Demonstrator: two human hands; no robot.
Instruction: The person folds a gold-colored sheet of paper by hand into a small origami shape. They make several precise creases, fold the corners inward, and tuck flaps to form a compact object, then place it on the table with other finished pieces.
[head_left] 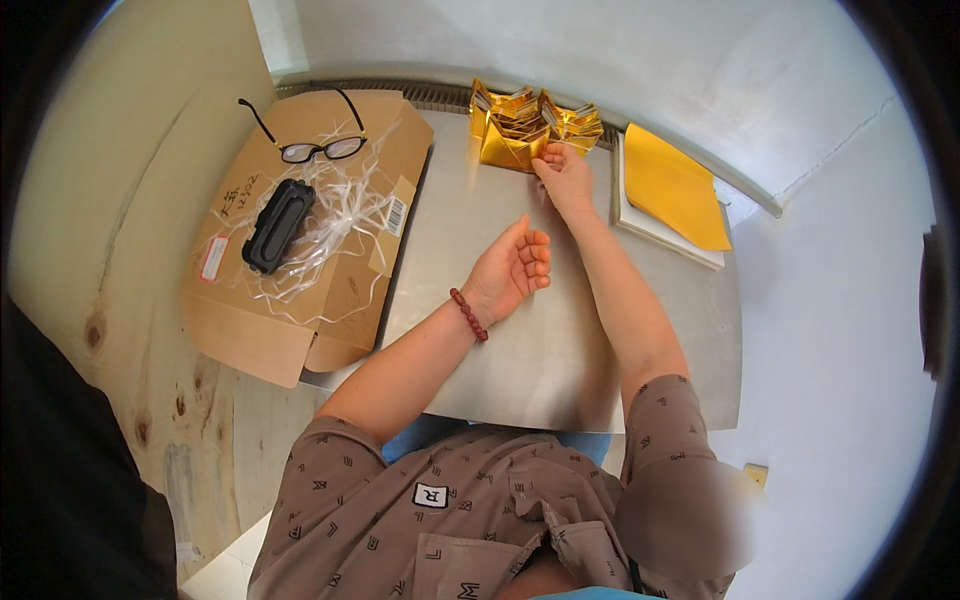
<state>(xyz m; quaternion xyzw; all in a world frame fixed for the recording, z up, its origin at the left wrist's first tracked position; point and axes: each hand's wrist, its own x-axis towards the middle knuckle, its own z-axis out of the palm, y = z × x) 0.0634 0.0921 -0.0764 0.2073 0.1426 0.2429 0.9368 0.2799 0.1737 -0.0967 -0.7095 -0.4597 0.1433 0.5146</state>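
Folded gold-foil papers (515, 143) stand in bunched stacks at the far middle of the metal table. My right hand (565, 180) reaches to their near right edge, its thumb and fingers closed at a corner of the gold paper; the exact grip is partly hidden by the fingers. Closer to me, my left hand (512, 266) is held over the table, palm turned up and inward. Its fingers curl loosely, the thumb stands apart, and nothing shows in it. A beaded bracelet (468, 315) circles that wrist.
At the left lies a cardboard box (340, 270) bearing white string (345, 215), a black plastic case (278, 227) and eyeglasses (322, 150). A white paper stack (668, 250) with yellow sheets (672, 188) on top lies at the right. Walls border the table (520, 375).
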